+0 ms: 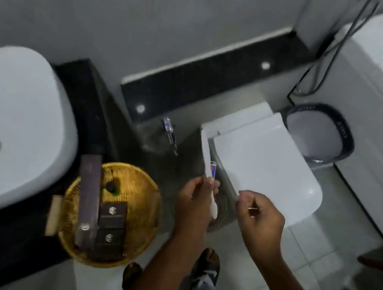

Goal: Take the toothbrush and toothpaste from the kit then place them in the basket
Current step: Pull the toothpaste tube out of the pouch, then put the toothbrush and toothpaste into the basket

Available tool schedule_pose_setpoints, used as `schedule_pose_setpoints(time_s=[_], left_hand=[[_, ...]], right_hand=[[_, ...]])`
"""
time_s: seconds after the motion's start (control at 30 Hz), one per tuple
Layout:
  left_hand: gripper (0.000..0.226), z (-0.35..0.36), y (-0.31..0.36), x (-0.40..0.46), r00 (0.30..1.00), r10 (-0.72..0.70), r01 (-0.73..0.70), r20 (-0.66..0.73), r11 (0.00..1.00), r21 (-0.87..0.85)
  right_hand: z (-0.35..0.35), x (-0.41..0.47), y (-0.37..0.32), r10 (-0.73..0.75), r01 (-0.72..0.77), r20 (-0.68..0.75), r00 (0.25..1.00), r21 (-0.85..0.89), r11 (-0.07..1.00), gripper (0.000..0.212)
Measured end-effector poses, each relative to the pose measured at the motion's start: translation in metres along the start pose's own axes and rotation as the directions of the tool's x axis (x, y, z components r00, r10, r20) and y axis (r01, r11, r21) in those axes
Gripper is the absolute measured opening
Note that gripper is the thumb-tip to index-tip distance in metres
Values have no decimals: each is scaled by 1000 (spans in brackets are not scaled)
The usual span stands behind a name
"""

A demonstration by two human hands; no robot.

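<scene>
My left hand (194,201) is shut around a white toothbrush (205,157) and a small toothpaste tube (212,170). Both stick up out of the fist, and the brush's lower end pokes out below it. My right hand (259,218) is just to the right, level with the left, its fingers pinched on a thin pale piece that looks like the kit wrapper (240,195). The round yellow woven basket (155,205) sits on the black counter to the left of my hands. It holds a long dark box and two small dark boxes.
A white basin (11,118) fills the counter left of the basket. A closed white toilet (271,164) stands right behind my hands, with a grey bin (319,136) beyond it. A spray hose (169,133) hangs on the wall. My sandalled feet (209,263) are on the tiled floor.
</scene>
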State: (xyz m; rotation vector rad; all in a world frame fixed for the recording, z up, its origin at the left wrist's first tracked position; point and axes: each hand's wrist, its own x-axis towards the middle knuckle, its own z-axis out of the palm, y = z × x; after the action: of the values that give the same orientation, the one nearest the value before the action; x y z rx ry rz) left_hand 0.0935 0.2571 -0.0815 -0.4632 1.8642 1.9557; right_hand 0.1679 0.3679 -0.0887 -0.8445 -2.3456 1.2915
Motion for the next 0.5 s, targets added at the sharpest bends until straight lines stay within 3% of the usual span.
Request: schedule_pose_setpoints(time_s=[0.1,0.2,0.27,0.4,0.5], left_hand=[[16,-36,57,-15,998,50,-53,-30,993,-106],[18,-78,97,-27,994,56,-68,-92,988,-137],[18,-108,116,-35,991,-2,-20,-137,987,-157],[21,-161,131,-46,976,-147,115,-161,974,-194],[25,-187,136,-50,974,-171,137,-152,968,-210]], right_hand=[[-4,-19,-72,-132,128,41,990,84,988,11],[12,-46,-126,-266,260,132,955,61,964,14],[29,-62,-160,-344,349,199,918,12,937,11],[66,-85,-200,-384,453,346,856,-142,880,37],[82,-103,-211,-400,446,275,874,-132,885,16]])
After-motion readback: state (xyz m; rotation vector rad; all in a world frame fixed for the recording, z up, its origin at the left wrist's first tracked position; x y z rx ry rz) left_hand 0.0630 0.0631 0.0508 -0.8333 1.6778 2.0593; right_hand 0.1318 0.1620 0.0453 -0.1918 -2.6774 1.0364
